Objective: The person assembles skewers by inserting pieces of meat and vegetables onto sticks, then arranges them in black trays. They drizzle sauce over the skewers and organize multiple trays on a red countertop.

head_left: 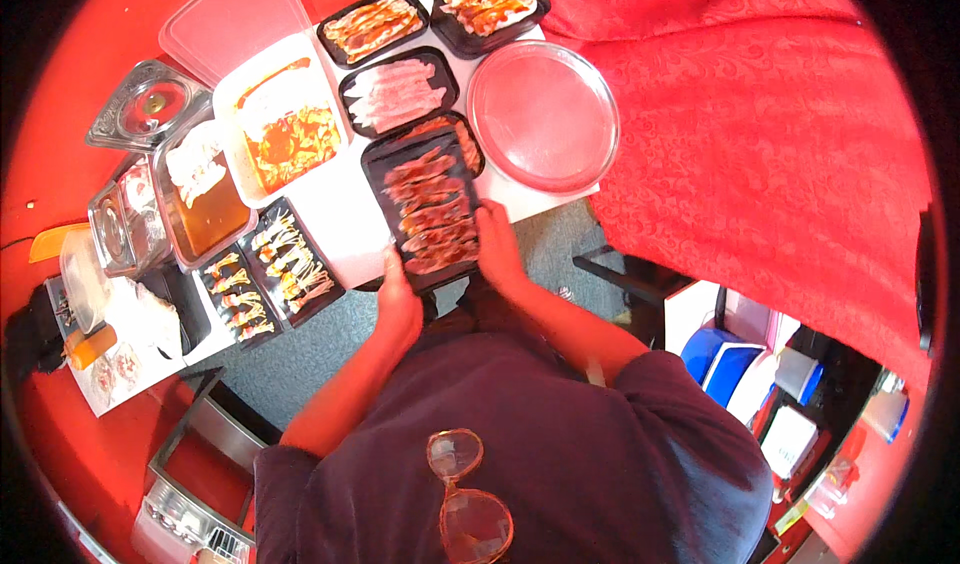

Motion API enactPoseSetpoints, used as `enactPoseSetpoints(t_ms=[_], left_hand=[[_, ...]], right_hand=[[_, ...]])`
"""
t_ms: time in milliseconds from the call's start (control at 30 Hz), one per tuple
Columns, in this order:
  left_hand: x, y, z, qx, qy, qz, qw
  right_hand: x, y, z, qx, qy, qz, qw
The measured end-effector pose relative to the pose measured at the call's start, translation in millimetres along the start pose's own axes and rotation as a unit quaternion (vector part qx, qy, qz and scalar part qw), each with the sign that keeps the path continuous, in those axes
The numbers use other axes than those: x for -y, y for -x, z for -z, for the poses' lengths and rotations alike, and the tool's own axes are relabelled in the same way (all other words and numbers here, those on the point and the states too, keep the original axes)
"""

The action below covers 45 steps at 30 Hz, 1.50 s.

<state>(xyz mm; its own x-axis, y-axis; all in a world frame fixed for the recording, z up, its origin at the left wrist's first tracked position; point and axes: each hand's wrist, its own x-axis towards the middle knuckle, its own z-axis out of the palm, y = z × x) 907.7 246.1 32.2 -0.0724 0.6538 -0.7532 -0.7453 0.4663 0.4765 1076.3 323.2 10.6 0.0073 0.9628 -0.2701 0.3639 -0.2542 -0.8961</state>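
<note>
Nearest, one pair of glasses (pixel 450 485) hangs on the dark shirt (pixel 590 434), below both grips. Two bare hands share one black tray (pixel 394 179): the left grip (pixel 398 299) is clamped on its near left edge, the right grip (pixel 497 244) on its right edge, the fingers beneath partly hidden. The tray sits between the grips and reaches away from them, bearing one row of dark red meat strips (pixel 430 209), packed too closely to count. Left of the left grip, on the one white surface (pixel 345 229), lie two black trays of small wrapped bundles (pixel 290 264). Farther left stands one tub of brown liquid (pixel 213 214), and beyond it one white tub (pixel 290 144) with orange-red sauce and pieces. Just past the held tray, one more meat tray (pixel 468 142) shows, partly covered by it. Beyond that is one tray of pale strips (pixel 398 92), and farthest from the grips, two trays of sauced strips (pixel 485 9), side by side. Beyond the right grip, up and to its right, lies one round clear lid (pixel 543 114), near one red patterned cloth (pixel 720 114).
</note>
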Motion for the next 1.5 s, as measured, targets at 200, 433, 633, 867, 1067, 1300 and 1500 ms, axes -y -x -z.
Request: enactPoseSetpoints(t_ms=[200,433,633,867,1067,1300,1500], left_hand=[[49.9,-107.8,-115.5,-0.006,0.023,-0.030,0.999],[77.1,-177.7,-180.7,-0.002,-0.063,-0.030,0.998],[73.0,-182.6,-202.9,-0.102,-0.213,-0.100,0.967],[73.6,-171.4,-221.4,-0.149,-0.319,-0.147,0.924],[56.7,-120.9,-192.6,-0.147,-0.249,-0.135,0.948],[71.4,-19.6,25.1,-0.335,-0.043,-0.134,0.932],[46.4,31.9,247.6,-0.479,0.096,-0.280,0.827]], right_hand=[[-32.1,-111.1,96.4,-0.051,-0.006,-0.005,0.999],[-92.3,-204.0,142.0,-0.017,-0.020,0.005,1.000],[-100.5,-224.8,137.3,0.015,0.020,-0.001,1.000],[-113.1,-245.9,165.2,0.107,0.191,0.057,0.974],[-125.8,-267.5,186.9,0.006,0.106,0.110,0.988],[-11.7,-208.0,157.3,0.125,-0.005,0.140,0.982],[21.5,-118.7,27.8,0.392,-0.084,0.117,0.909]])
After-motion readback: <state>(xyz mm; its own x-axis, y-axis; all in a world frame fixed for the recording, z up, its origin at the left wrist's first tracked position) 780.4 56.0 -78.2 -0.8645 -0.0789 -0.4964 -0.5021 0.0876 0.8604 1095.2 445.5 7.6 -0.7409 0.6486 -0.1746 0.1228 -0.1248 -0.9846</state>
